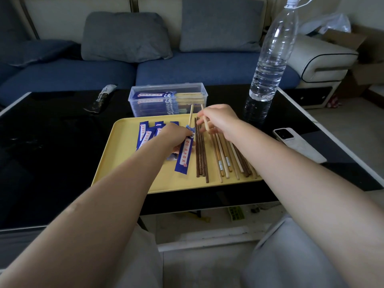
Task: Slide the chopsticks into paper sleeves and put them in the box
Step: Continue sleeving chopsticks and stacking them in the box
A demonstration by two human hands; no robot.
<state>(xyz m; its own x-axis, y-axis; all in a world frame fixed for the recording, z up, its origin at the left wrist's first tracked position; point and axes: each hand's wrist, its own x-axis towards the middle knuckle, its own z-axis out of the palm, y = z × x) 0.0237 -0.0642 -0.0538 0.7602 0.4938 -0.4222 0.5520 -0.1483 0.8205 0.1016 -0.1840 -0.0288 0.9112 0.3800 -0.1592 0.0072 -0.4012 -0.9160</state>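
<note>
On the yellow tray (116,163) my left hand (176,136) holds a blue paper sleeve (184,156) near its top, with one pale chopstick (191,114) sticking out of the sleeve's mouth. My right hand (218,119) pinches a second pale chopstick (205,123) just right of it, above the tray. Loose dark and pale chopsticks (220,159) lie in a row on the tray's right half. Several empty blue sleeves (145,134) lie on its left. Behind the tray stands a clear plastic box (168,98) holding several sleeved chopsticks.
The tray sits on a black glass table (52,142). A tall water bottle (270,59) stands at the back right, a white phone (297,144) lies right of the tray, and a dark wrapper (101,98) at the back left. A blue sofa (124,69) is beyond.
</note>
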